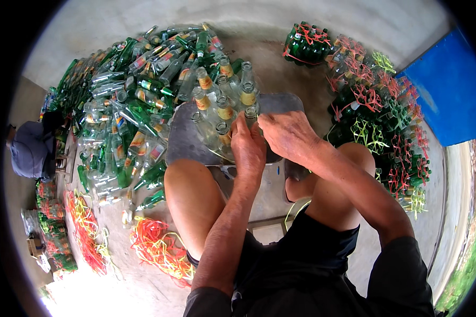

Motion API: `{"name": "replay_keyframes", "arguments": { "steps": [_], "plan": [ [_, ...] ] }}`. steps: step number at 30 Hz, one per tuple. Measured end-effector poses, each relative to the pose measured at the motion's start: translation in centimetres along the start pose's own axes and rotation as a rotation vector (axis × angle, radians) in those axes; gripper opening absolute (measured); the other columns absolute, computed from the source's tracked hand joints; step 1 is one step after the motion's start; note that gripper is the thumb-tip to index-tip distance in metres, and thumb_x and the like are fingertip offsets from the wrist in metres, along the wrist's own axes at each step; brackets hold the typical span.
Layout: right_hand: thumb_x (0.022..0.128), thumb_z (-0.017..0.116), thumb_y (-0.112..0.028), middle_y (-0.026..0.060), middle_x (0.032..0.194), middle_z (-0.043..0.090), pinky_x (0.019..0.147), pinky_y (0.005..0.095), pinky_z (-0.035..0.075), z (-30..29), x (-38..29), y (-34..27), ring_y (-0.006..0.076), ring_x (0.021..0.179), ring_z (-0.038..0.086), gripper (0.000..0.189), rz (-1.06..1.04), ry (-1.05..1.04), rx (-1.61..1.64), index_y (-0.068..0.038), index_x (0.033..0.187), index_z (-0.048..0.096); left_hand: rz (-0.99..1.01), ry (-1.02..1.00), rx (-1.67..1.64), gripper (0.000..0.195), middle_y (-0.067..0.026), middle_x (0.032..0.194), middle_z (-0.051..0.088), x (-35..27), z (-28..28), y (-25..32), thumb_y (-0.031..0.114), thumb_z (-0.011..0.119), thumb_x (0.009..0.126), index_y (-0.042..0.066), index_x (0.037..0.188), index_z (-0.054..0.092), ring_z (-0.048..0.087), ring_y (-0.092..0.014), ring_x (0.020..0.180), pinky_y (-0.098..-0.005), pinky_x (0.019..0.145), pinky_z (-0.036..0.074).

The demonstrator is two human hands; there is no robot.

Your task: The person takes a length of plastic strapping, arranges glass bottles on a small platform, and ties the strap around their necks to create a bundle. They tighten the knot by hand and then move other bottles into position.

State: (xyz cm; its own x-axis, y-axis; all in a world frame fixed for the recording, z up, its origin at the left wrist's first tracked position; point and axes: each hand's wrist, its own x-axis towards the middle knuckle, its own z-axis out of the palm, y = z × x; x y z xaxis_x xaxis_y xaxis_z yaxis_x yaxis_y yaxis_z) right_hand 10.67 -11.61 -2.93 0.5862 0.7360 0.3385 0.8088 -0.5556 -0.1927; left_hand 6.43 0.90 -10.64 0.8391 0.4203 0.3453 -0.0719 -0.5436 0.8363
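Several clear glass bottles [225, 113] stand upright in a tight cluster on a dark, round-cornered board [182, 134] before my knees. Some necks carry yellow-and-red labels. At the near right of the cluster, the fingers and thumb of my left hand [249, 148] close about the neck of one clear bottle [251, 112]. My right hand [289, 132] is just to its right, fingertips bent together beside the same neck. Whether anything thin lies between those fingertips is hidden. A pale yellow strap [221, 155] curves past the cluster's near foot.
A heap of loose green and clear bottles [142, 99] spreads at left. Strap-tied bottle bundles [307, 43] stand at back and right [380, 115], near a blue panel [448, 87]. Red and yellow straps [158, 247] lie on the floor. A person [31, 148] is at far left.
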Motion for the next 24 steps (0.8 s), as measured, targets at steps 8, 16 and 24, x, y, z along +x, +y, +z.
{"name": "replay_keyframes", "arguments": {
  "steps": [8, 16, 24],
  "plan": [
    [0.084, 0.064, -0.006, 0.0104, 0.075, 0.065, 0.057, 0.0462, 0.052, -1.8, -0.8, -1.5, 0.0347, 0.068, 0.069, 0.007, -0.035, -0.058, -0.036, -0.004, 0.085, 0.058, 0.033, 0.011, 0.036, 0.048, -0.0301, 0.127, 0.061, -0.5, -0.6, 0.1, 0.002, 0.061, 0.096, -0.009, 0.141, 0.046, 0.062, -0.043, 0.116, -0.0463, 0.096, 0.052],
    [0.085, 0.064, -0.006, 0.0108, 0.073, 0.063, 0.056, 0.0473, 0.050, -2.3, -1.3, -1.8, 0.0363, 0.067, 0.066, 0.009, -0.064, -0.080, -0.022, -0.005, 0.081, 0.056, 0.165, 0.003, 0.072, 0.063, -0.0282, 0.131, 0.055, -2.9, -3.5, 2.6, -0.003, 0.059, 0.091, -0.004, 0.150, 0.036, 0.063, -0.044, 0.113, -0.0475, 0.094, 0.054],
    [0.081, 0.065, -0.005, 0.0108, 0.074, 0.066, 0.056, 0.0465, 0.052, -4.0, -1.0, -3.4, 0.0342, 0.067, 0.068, 0.006, -0.091, -0.108, 0.062, -0.004, 0.083, 0.060, 0.187, -0.105, 0.101, 0.038, -0.0102, 0.113, 0.063, -2.8, -5.2, 3.5, 0.001, 0.066, 0.088, 0.011, 0.125, 0.064, 0.070, -0.035, 0.087, -0.0460, 0.072, 0.059]
  ]
}}
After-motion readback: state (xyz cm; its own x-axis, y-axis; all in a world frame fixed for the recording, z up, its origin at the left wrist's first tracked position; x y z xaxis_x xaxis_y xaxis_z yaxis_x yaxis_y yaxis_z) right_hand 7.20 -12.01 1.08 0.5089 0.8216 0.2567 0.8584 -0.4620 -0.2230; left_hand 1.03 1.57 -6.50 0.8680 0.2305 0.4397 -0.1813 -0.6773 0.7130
